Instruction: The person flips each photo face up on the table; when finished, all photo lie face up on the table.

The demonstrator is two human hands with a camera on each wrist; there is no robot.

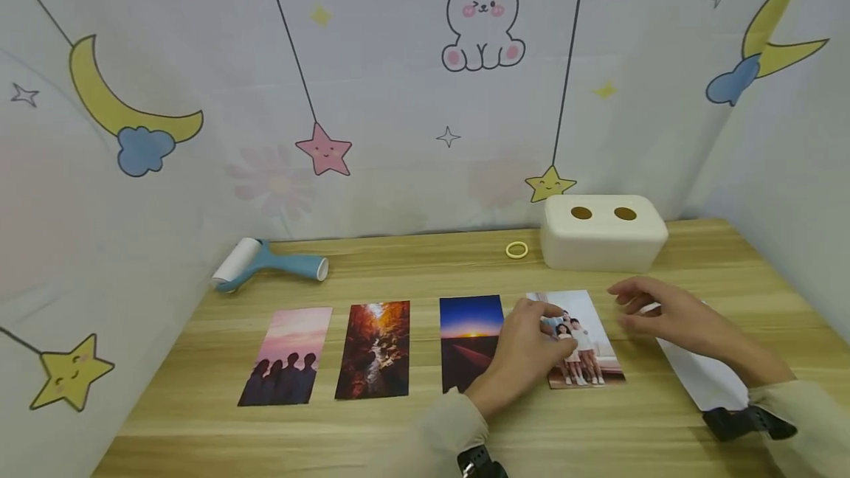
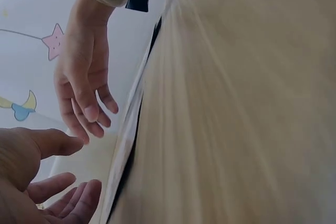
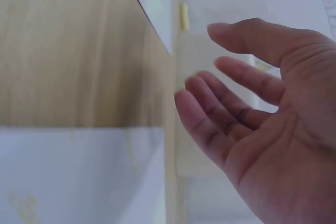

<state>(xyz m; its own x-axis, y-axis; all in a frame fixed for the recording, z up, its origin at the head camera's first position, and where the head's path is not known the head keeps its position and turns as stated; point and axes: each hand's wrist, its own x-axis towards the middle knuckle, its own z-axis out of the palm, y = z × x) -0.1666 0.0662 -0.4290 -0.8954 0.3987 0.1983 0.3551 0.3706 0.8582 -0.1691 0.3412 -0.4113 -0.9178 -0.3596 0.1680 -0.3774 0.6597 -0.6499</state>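
Observation:
My left hand [image 1: 524,352] hovers over the gap between a sunset photo [image 1: 468,319] and a photo of people in white [image 1: 587,349], overlapping both in the head view. In the left wrist view its thumb and fingers stand apart, holding nothing. To the right, my right hand [image 1: 684,323] has loosely bent fingers and nothing in its grasp, as the right wrist view shows. Beneath that hand lies a white card [image 1: 707,375], partly hidden by the hand and forearm. Farther left lie an autumn stream photo [image 1: 375,352] and a pink-sky photo with silhouettes [image 1: 288,356].
A cream box with two round holes [image 1: 600,242] stands at the back right of the wooden table [image 1: 398,264]. Beside it lies a small yellow ring [image 1: 516,250]. A blue-handled lint roller [image 1: 279,262] rests at the back left. Behind hangs a patterned white cloth [image 1: 398,80].

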